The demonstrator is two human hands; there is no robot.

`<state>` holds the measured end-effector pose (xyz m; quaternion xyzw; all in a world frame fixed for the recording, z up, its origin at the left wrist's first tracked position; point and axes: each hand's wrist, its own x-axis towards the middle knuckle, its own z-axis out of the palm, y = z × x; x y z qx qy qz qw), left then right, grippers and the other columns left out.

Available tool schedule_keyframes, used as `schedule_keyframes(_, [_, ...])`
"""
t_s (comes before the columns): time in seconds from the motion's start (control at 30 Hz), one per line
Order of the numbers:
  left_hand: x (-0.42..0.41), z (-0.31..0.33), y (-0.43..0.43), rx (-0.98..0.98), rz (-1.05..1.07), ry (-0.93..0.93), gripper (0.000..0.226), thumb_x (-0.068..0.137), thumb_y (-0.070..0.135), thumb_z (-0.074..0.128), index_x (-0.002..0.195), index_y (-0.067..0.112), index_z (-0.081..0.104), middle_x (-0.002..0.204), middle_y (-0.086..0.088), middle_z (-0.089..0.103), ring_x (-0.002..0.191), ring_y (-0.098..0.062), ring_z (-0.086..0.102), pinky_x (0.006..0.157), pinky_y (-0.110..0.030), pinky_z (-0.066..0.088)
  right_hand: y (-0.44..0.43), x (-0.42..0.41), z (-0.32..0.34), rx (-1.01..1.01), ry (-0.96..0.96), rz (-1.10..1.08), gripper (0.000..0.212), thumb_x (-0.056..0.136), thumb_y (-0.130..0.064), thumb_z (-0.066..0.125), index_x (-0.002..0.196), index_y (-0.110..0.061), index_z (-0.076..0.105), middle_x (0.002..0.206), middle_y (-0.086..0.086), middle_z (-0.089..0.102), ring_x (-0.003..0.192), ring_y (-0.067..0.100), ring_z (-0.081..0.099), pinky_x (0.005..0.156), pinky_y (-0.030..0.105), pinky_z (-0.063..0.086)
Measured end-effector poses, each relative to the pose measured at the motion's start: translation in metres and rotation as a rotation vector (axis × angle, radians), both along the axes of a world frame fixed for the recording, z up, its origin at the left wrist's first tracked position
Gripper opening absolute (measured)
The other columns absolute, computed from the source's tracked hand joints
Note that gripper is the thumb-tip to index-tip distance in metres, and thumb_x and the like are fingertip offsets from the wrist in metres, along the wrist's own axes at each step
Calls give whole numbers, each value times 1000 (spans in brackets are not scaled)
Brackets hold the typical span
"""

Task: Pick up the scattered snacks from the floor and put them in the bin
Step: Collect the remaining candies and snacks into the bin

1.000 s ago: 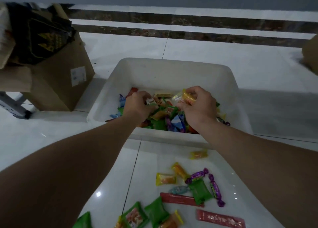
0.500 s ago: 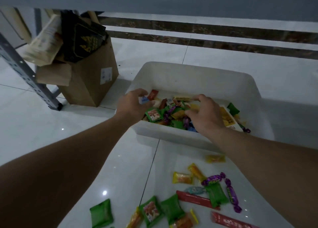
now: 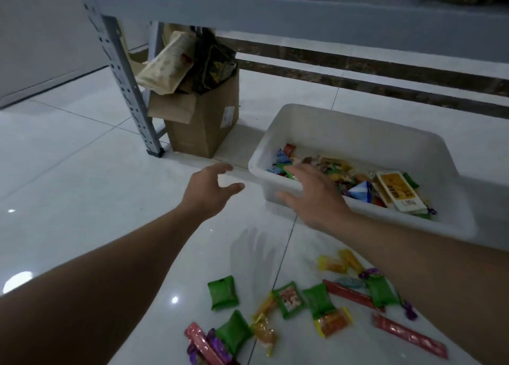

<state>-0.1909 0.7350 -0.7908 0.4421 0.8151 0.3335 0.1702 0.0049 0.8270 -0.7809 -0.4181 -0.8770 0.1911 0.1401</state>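
Tiled floor [image 3: 82,185], one white bin [image 3: 347,125], two hands [image 3: 206,192] [image 3: 316,199]

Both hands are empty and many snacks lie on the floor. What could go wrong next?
The flat red stick lies flush on the glossy floor, so fingers may slip when pinching it. The purple candy lies against the edge of the right forearm in this view and could be missed. A big handful carried over the bin rim may spill pieces.
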Motion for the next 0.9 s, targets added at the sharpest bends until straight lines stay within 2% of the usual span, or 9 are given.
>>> schedule_keyframes(0.1, [-9,-13,-26,-77,-25,29,55,80,46,71,128,24,56,131,-1,58,116,-20,54,93,-32,45,-17,-6,-12,-32,-54,82,63,88,-48,60,144,-27,38,152,-7,31,139,13,29,111,30,27])
schedule_keyframes(0.23, [-13,-37,-57,-216,-109,60,58,79,46,72,130,25,54,131,-2,57,115,-21,54,95,-34,45,-34,-5,-30,-61,-177,166,65,89,-50,59,146,-30,34,153,-9,27,139,11,28,112,30,26])
schedule_keyframes(0.43, [-4,-80,-90,-383,-220,9,64,78,46,73,134,28,50,130,-4,56,116,-21,54,98,-33,44,-50,0,-49,-124,-347,310,65,91,-47,58,147,-29,31,155,-7,24,142,11,22,112,29,24])
schedule_keyframes(0.77, [19,-128,-100,-599,-406,102,60,85,31,68,139,25,42,126,-4,52,116,-21,48,94,-32,44,-70,26,-92,-252,-537,344,62,90,-29,65,144,-29,36,153,-4,27,139,16,29,109,29,32])
schedule_keyframes(0.9, [27,-134,-91,-598,-439,96,62,83,24,70,138,21,42,125,-6,53,114,-23,50,93,-31,44,-68,37,-110,-276,-597,325,62,87,-24,67,142,-31,39,147,-4,35,133,18,37,99,29,39])
